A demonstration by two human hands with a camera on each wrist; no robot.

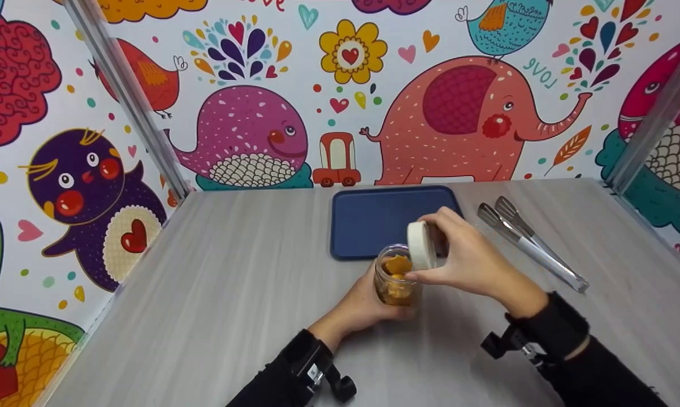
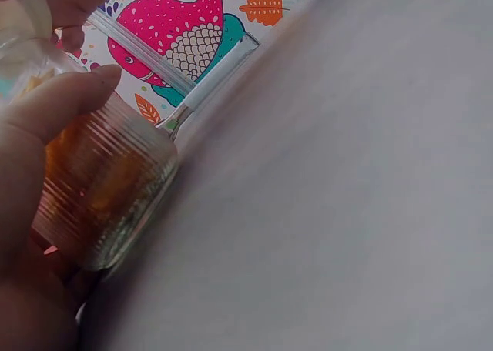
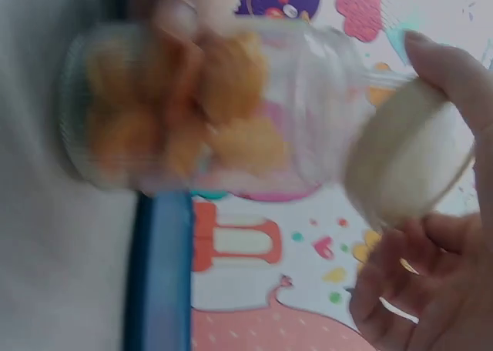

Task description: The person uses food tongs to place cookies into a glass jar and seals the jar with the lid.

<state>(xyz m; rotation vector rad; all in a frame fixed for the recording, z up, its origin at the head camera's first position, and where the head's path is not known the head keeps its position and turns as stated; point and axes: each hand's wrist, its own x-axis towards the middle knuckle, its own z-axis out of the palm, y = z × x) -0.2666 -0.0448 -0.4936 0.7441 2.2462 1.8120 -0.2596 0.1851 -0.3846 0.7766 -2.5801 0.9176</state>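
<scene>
A clear ribbed glass jar (image 1: 395,282) with orange-brown pieces (image 3: 231,81) inside stands on the table. My left hand (image 1: 368,299) grips it round the side, and the thumb lies across the glass in the left wrist view. Above the mouth, my right hand (image 1: 470,254) holds a cream-white lid (image 1: 421,246) by its edge, thumb on one side and fingers on the other. The lid is tilted nearly on edge at the right of the rim, so the jar's opening shows. Blur in the right wrist view hides what the pieces are.
Behind the jar lies a dark blue tray (image 1: 368,226). Metal tongs (image 1: 535,246) rest on the table (image 1: 204,294) to the right, beyond my right hand. Printed walls (image 1: 340,113) with cartoon animals close off the back and sides.
</scene>
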